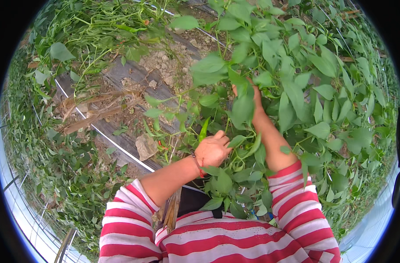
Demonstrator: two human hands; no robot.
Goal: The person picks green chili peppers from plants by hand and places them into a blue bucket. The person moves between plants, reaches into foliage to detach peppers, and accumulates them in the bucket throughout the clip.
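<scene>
My left hand [213, 149] is bent at the fingers beside a green chili pepper [203, 130], whose tip points upward. Part of that pepper lies behind the hand, and whether the fingers grip it cannot be told. Farther up, my right hand [255, 93] reaches in among the pepper plant's leaves [242, 107], which cover most of its fingers. What it touches is hidden. More green peppers [254, 146] hang among the leaves between my forearms.
A white drip line or cord [111, 140] runs diagonally over dark mulch film [121, 74]. A stone [146, 147] and dry stalks [93, 115] lie at the left. Dense pepper plants [337, 131] stand at the right, more at the upper left [98, 36].
</scene>
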